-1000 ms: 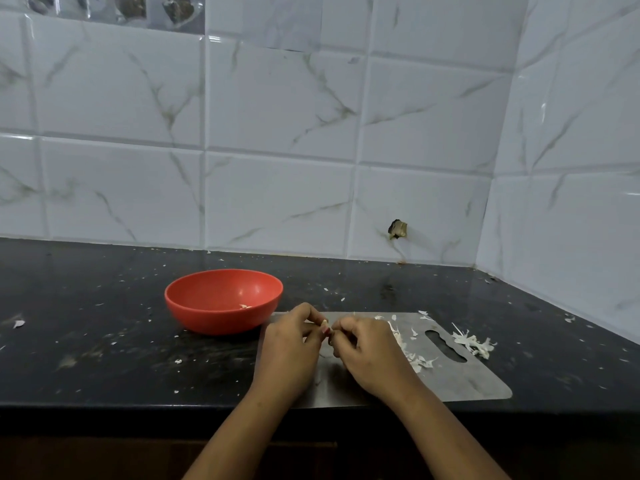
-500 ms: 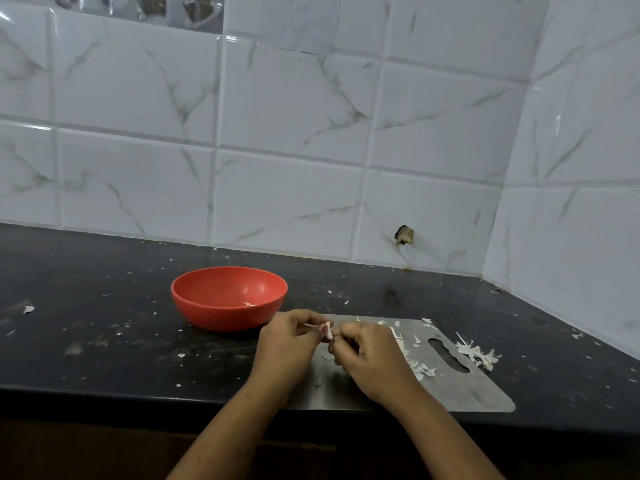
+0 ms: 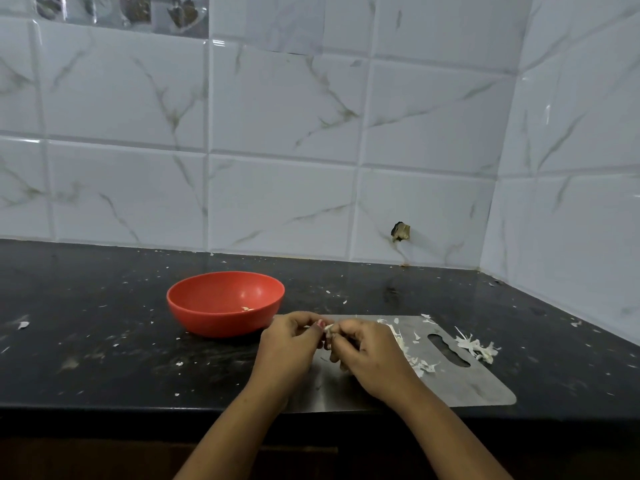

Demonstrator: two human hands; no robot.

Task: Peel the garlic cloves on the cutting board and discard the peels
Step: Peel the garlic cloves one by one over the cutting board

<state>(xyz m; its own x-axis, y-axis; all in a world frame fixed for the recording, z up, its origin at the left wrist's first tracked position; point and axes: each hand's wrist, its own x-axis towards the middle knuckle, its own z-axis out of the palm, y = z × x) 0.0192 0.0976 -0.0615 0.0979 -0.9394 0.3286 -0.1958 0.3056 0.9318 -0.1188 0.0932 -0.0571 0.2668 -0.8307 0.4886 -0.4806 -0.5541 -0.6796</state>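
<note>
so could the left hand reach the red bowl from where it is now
Probably yes: the red bowl sits close beside the left hand, with nothing standing between them. But that hand is busy pinching the garlic clove together with the right hand.

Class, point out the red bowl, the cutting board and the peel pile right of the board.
red bowl point(image 3: 214, 322), head view, outer wall.
cutting board point(image 3: 478, 386), head view, bare right corner.
peel pile point(image 3: 478, 346), head view, middle.

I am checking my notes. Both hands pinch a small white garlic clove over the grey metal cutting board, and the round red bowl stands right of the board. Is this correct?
Not quite: the head view shows the round red bowl left of the grey metal cutting board, not right. The rest holds.
</note>
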